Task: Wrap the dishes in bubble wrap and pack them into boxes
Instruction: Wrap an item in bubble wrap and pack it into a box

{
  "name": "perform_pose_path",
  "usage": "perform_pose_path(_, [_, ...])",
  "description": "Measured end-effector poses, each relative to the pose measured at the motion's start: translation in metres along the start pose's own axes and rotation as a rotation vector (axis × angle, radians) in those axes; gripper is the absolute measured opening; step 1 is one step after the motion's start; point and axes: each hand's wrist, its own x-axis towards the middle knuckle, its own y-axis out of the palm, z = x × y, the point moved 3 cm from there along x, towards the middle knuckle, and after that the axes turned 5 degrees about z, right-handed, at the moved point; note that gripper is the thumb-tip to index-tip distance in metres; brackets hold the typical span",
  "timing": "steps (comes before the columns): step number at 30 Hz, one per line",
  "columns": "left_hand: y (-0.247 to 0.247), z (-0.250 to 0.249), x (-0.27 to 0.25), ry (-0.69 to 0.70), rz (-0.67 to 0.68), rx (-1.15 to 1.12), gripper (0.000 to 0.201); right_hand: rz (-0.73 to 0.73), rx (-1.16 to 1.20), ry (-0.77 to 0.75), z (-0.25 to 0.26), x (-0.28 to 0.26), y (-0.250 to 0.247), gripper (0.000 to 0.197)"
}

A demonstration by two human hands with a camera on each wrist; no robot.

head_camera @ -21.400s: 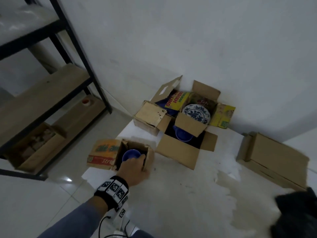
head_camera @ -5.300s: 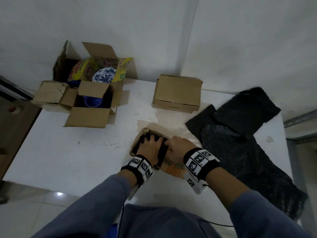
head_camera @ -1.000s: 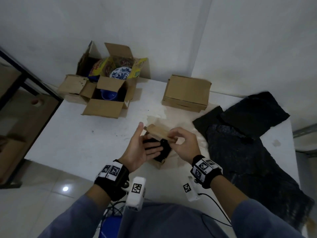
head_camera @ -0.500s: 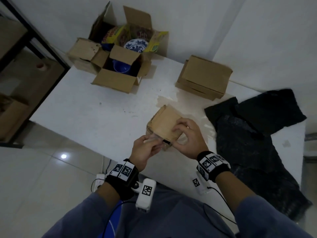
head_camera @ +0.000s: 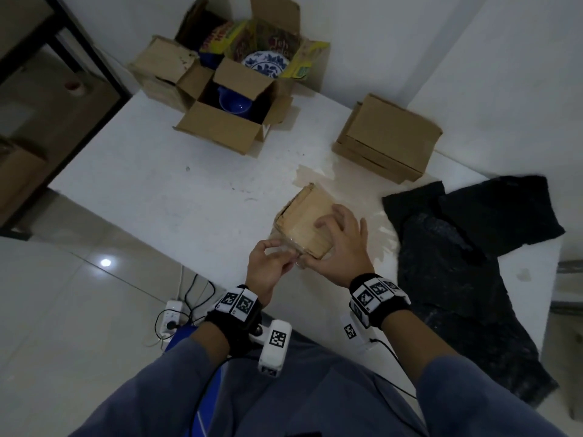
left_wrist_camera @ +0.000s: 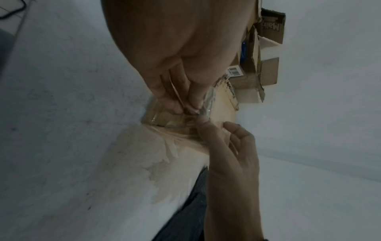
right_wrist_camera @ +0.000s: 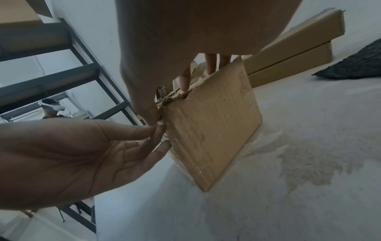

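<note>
Small closed cardboard box [head_camera: 307, 225] sits near the front edge of the white table [head_camera: 151, 184], right of its middle, on a patch where the surface is worn tan. Right hand [head_camera: 339, 247] lies over the box's near-right part, fingers spread and lightly bent across the top flap, thumb down at the near corner. Left hand [head_camera: 268, 266] is at the same near corner; in the left wrist view its thumb and fingertips [left_wrist_camera: 175, 104] pinch a strip of clear tape [left_wrist_camera: 207, 101] at the box edge. The right wrist view shows the left palm open toward the camera, fingertips touching the frayed corner.

Far left corner of the table: open cardboard box [head_camera: 227, 121], flaps up, with a blue bowl [head_camera: 235, 104] inside. Just behind it, against the wall, a second open box holds a blue-and-white patterned plate [head_camera: 265, 63] among printed packaging. Far right, a stack of flattened cardboard [head_camera: 388, 137]. Black bubble wrap [head_camera: 467, 263] covers the right side of the table, just beside the small box.
</note>
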Motion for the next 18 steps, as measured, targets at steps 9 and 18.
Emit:
perform_pose_path(9, [-0.002,0.006,0.009,-0.033,-0.132,0.042,0.054,-0.035,0.056,0.001,0.001,0.003,0.002,0.062])
perform_pose_path(18, [-0.001,-0.058,0.030,0.755,0.002,1.064,0.122,-0.003,0.034,-0.049,-0.003,0.006,-0.004,0.065])
